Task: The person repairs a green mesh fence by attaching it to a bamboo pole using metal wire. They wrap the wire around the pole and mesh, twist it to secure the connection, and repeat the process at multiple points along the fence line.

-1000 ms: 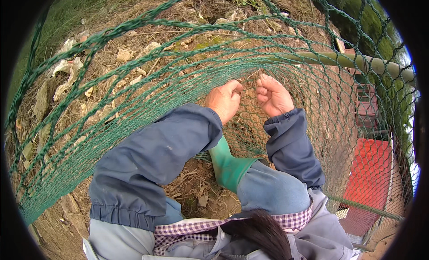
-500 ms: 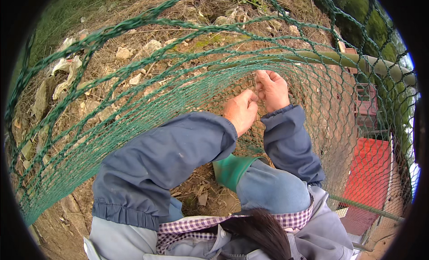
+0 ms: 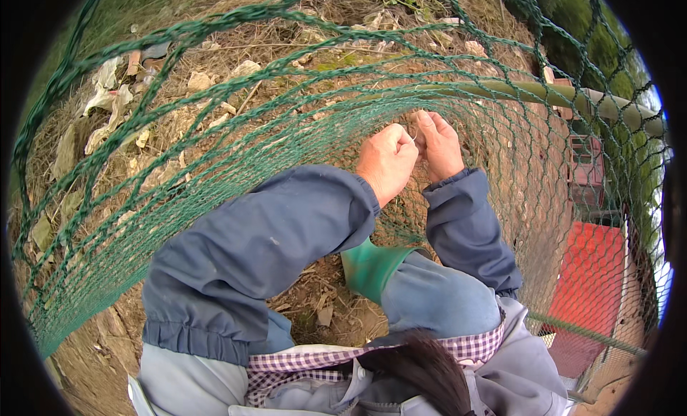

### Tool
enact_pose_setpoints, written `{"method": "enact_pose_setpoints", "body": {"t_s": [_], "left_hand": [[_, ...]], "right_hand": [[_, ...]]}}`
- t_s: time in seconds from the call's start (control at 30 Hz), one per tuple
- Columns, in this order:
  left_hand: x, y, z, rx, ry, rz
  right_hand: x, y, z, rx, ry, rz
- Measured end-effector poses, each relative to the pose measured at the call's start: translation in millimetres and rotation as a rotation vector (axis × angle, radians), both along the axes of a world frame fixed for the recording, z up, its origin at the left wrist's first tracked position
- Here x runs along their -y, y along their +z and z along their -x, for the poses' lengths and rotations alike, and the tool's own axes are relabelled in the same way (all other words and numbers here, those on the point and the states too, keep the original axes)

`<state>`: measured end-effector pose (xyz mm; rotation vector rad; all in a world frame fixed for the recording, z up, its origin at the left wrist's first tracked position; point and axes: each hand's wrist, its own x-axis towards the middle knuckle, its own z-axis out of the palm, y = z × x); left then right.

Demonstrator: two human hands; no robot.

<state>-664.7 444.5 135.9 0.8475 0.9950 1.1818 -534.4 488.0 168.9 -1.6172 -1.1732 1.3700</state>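
Green knotted netting [image 3: 236,140] sags in front of me and bunches into folds around my hands. My left hand [image 3: 388,162] is closed in a pinch, knuckles up. Close beside it on the right, my right hand [image 3: 438,145] pinches with thumb and forefinger near the net's upper edge. A thin pale strand [image 3: 416,135] runs between the fingertips of both hands; whether it is string or wire I cannot tell. Dark blue sleeve covers sit over both forearms.
A greenish pole [image 3: 558,94] crosses behind the net at the right. Stones and dry grass [image 3: 204,80] cover the slope beyond. A red panel [image 3: 587,266] stands on the right behind the mesh. My green boot [image 3: 372,269] is below my hands.
My left hand has shifted slightly up and right, its fingers more curled. The right hand has barely moved. The netting at the left has swayed a little.
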Motion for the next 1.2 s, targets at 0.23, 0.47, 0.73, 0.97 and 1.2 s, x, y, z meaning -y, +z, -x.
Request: {"method": "enact_pose_setpoints", "body": {"t_s": [0.23,0.47,0.73,0.97,1.2], "left_hand": [[-14,-33,-6,-0.076,0.093,0.2],[-5,-60,-32,-0.17,-0.099,0.125],[1,-83,-10,-0.197,-0.169,0.251],[6,-81,-6,-0.223,-0.168,0.251],[6,-83,-7,-0.294,-0.165,0.171]], "right_hand": [[-3,17,-8,-0.428,-0.041,0.077],[-7,28,8,0.109,0.235,-0.023],[-2,4,-11,0.111,0.046,0.021],[0,6,0,-0.181,-0.092,0.132],[-13,-2,4,0.159,-0.09,-0.036]]}}
